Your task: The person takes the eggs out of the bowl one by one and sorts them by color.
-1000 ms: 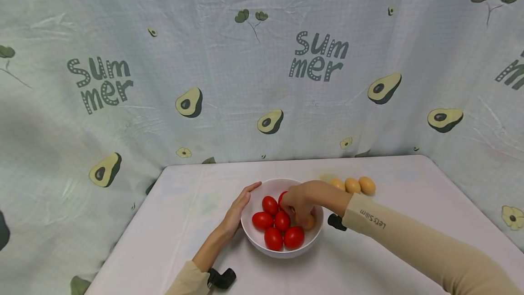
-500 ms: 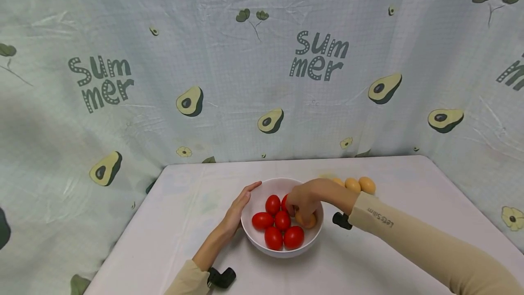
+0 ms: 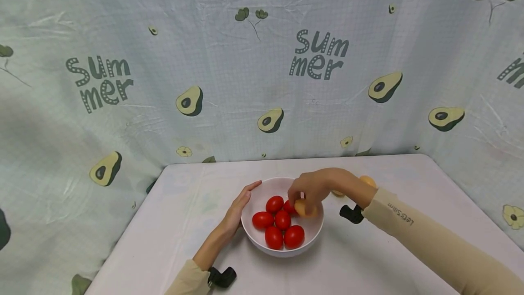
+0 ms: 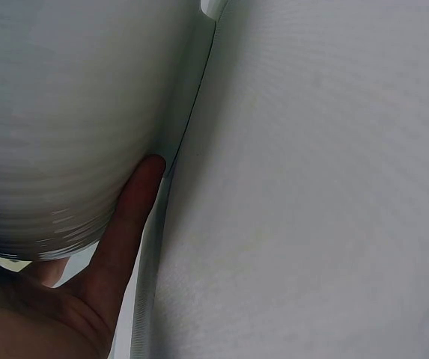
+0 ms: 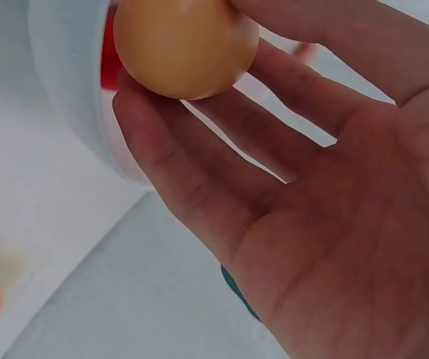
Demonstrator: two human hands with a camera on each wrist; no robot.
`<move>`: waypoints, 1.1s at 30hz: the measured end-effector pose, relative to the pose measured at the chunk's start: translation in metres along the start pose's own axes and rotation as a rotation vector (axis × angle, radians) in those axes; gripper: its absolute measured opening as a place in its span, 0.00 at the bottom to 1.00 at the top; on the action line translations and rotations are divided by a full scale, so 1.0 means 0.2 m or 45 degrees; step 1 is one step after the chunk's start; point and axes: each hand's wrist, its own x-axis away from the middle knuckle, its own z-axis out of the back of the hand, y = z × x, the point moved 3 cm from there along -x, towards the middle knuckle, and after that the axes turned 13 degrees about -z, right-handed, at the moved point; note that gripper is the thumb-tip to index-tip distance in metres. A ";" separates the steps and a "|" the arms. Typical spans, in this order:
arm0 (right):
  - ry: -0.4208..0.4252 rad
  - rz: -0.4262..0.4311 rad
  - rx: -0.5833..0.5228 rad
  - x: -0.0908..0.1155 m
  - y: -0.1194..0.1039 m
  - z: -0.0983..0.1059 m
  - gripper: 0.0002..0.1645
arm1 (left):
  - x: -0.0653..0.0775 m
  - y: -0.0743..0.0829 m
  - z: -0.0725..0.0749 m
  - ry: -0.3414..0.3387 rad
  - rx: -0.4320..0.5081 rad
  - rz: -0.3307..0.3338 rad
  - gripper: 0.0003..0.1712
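Observation:
A white bowl (image 3: 266,189) with several smooth red tomatoes (image 3: 274,237) in it stands on the table. My left hand (image 3: 236,206) rests along the bowl's left side; in the left wrist view its fingers lie fairly straight against the curved outer wall (image 4: 49,134). Over the right part of the bowl, my right hand (image 3: 313,188) pinches a brown egg (image 3: 304,207) between thumb and fingers. Close up in the right wrist view, the egg (image 5: 186,45) sits at the fingertips, with the bowl's rim (image 5: 109,142) behind the fingers.
Behind the right wrist, more brown eggs (image 3: 367,180) lie on the white table (image 3: 196,204), partly hidden by the arm. A printed avocado curtain (image 3: 229,81) hangs behind the table. Each wrist wears a black camera (image 3: 222,277).
My right hand has moved up and back with the egg, from low in the bowl toward its far right rim. My left hand has stayed still at the bowl's side.

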 end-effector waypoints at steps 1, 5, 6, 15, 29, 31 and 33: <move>0.017 0.015 -0.008 0.01 0.01 0.01 0.17 | 0.00 0.00 0.00 0.002 0.000 0.000 0.26; 0.077 0.061 -0.038 0.04 0.04 0.05 0.19 | 0.00 0.00 0.00 0.007 -0.001 0.003 0.25; 0.091 0.070 -0.044 0.05 0.05 0.06 0.19 | 0.00 0.00 0.00 0.008 -0.003 0.002 0.25; 0.198 0.104 -0.189 0.14 0.17 0.13 0.22 | 0.00 0.00 0.00 0.021 -0.002 -0.023 0.25; 0.446 0.160 -0.311 0.24 0.47 0.16 0.22 | -0.02 0.00 -0.01 0.019 0.013 -0.019 0.25; 0.470 0.165 -0.366 0.25 0.51 0.15 0.22 | -0.02 0.00 -0.01 0.019 0.018 -0.019 0.25; 0.497 0.177 -0.413 0.26 0.55 0.14 0.22 | -0.02 0.00 -0.01 0.017 0.023 -0.018 0.25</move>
